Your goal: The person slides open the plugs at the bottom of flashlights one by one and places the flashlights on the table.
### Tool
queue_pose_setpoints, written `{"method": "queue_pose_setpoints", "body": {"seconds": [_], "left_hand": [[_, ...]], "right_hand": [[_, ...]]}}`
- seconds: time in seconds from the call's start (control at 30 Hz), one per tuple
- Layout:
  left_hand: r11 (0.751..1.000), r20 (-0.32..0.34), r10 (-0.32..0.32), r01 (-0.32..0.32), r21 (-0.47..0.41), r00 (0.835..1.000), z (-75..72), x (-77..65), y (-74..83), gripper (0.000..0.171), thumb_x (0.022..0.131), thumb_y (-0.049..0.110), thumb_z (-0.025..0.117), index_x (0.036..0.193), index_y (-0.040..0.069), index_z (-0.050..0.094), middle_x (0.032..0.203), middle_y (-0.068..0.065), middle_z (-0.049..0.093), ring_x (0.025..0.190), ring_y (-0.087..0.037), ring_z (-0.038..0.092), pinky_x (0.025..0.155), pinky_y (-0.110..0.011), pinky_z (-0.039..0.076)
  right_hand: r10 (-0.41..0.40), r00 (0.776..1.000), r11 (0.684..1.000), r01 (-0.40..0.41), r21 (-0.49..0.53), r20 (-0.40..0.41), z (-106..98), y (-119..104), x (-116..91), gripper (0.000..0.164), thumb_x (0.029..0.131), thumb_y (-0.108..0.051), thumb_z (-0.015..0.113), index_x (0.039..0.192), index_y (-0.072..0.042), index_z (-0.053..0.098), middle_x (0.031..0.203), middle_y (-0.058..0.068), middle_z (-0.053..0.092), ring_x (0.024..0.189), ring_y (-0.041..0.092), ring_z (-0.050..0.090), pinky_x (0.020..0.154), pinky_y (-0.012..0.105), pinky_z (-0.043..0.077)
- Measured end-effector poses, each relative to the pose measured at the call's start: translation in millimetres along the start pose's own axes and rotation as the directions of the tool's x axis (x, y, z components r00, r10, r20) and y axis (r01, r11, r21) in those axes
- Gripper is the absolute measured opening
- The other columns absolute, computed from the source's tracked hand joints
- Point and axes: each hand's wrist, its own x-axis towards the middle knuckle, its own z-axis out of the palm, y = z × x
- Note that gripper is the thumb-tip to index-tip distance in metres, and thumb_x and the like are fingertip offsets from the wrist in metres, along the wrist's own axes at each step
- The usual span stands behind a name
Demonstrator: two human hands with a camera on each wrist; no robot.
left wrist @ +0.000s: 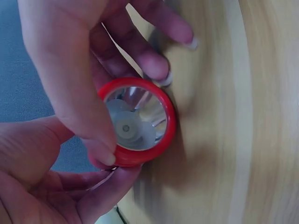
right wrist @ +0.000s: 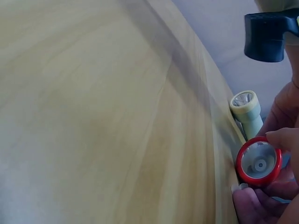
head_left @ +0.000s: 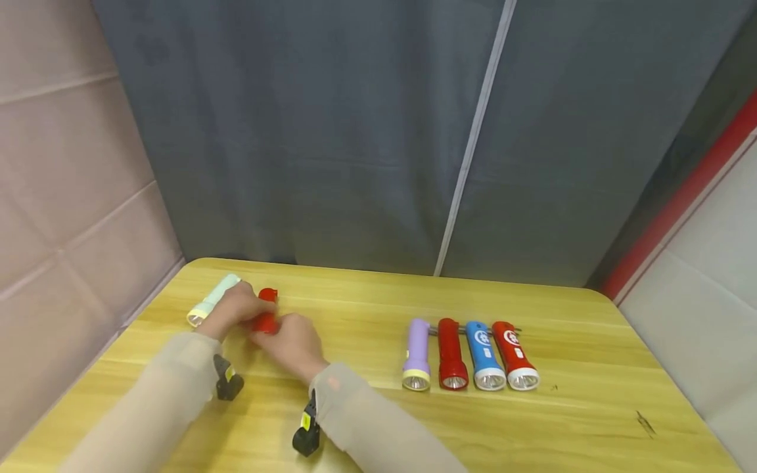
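Note:
Both hands are at a red flashlight (head_left: 265, 322) on the left part of the wooden table. My left hand (head_left: 238, 307) grips it from the left, with fingers against its side. My right hand (head_left: 294, 345) holds it from the right, its thumb on the red rim in the left wrist view. The lens (left wrist: 138, 119) faces toward me, showing a silver reflector and a small bulb. Fingers hide much of the flashlight's body. Close beside the left hand lies a mint-green flashlight (head_left: 215, 299) with a pale yellow rim, also visible in the right wrist view.
On the right half of the table (head_left: 591, 407) a purple flashlight (head_left: 417, 348), a dark red one (head_left: 451, 355), a blue one (head_left: 485, 355) and a red-and-white one (head_left: 514, 355) lie side by side, lenses toward me. A grey curtain (head_left: 325, 144) hangs behind.

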Motion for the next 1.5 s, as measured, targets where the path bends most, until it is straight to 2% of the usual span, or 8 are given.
{"method": "queue_pose_setpoints", "body": {"seconds": [0.23,0.43,0.5,0.63,0.73,0.97,1.23,1.5], "left_hand": [[0.999,-0.018,-0.046,0.046,-0.021,0.999,-1.9,-4.3,0.5,0.032,0.077,0.032,0.071,0.072,0.004,0.056,0.061,-0.001,0.049,0.058,-0.016,0.05,0.054,-0.024,0.04],[0.993,-0.052,-0.013,0.007,-0.115,0.999,4.3,-16.6,13.1,0.035,0.083,0.034,0.074,0.075,0.001,0.066,0.06,0.0,0.055,0.058,-0.016,0.05,0.055,-0.025,0.041],[0.988,-0.063,-0.005,-0.005,-0.156,0.998,8.8,-22.2,21.4,0.034,0.084,0.033,0.075,0.08,-0.001,0.069,0.064,-0.002,0.059,0.061,-0.017,0.052,0.056,-0.025,0.043],[0.974,-0.071,0.011,-0.027,-0.226,0.997,21.2,-33.0,45.2,0.043,0.084,0.031,0.077,0.103,-0.007,0.069,0.088,-0.014,0.071,0.074,-0.02,0.059,0.062,-0.026,0.048],[0.963,-0.077,0.032,-0.051,-0.266,0.997,29.0,-38.8,63.5,0.054,0.084,0.031,0.077,0.118,-0.009,0.063,0.106,-0.021,0.072,0.082,-0.023,0.063,0.066,-0.027,0.053],[0.929,-0.085,0.085,-0.11,-0.355,0.993,36.6,-56.0,99.2,0.058,0.085,0.03,0.078,0.127,-0.005,0.058,0.11,-0.021,0.072,0.09,-0.026,0.069,0.077,-0.033,0.059],[0.9,-0.145,0.211,-0.25,-0.356,0.967,50.3,-76.1,130.6,0.06,0.085,0.032,0.08,0.131,0.0,0.058,0.111,-0.016,0.071,0.091,-0.026,0.068,0.075,-0.034,0.059],[0.81,-0.101,0.311,-0.319,-0.492,0.945,56.5,-84.3,153.3,0.07,0.087,0.04,0.078,0.144,0.01,0.051,0.123,-0.013,0.068,0.105,-0.028,0.071,0.084,-0.04,0.063]], "right_hand": [[0.018,0.999,0.995,-0.022,0.095,0.04,-1,1,0,0.038,0.08,-0.038,0.082,0.059,-0.017,0.058,0.047,-0.01,0.039,0.043,0.009,0.039,0.043,0.023,0.028],[0.047,0.99,0.98,-0.071,0.187,0.132,-25,7,-7,0.034,0.085,-0.046,0.077,0.07,-0.018,0.066,0.046,-0.008,0.043,0.042,0.01,0.039,0.041,0.024,0.026],[0.047,0.987,0.973,-0.081,0.218,0.155,-37,10,-13,0.031,0.086,-0.046,0.076,0.077,-0.017,0.07,0.051,-0.005,0.053,0.044,0.01,0.044,0.042,0.023,0.03],[0.038,0.984,0.952,-0.088,0.292,0.172,-63,22,-24,0.035,0.089,-0.044,0.076,0.1,-0.01,0.075,0.079,0.001,0.074,0.06,0.012,0.063,0.053,0.025,0.054],[0.045,0.985,0.937,-0.099,0.334,0.167,-80,30,-30,0.046,0.089,-0.042,0.076,0.114,-0.003,0.072,0.097,0.005,0.077,0.074,0.018,0.073,0.065,0.033,0.063],[0.033,0.994,0.939,-0.065,0.339,0.1,-107,39,-38,0.046,0.088,-0.042,0.077,0.114,-0.005,0.073,0.098,0.006,0.078,0.075,0.02,0.074,0.068,0.031,0.062],[-0.037,0.999,0.97,0.032,0.24,0.016,-142,49,-57,0.038,0.09,-0.039,0.075,0.113,-0.009,0.075,0.107,0.008,0.078,0.084,0.018,0.076,0.074,0.028,0.061],[-0.058,0.998,0.97,0.057,0.236,-0.004,-182,52,-80,0.051,0.091,-0.042,0.074,0.13,-0.01,0.068,0.127,0.011,0.071,0.108,0.025,0.074,0.092,0.038,0.061]]}}
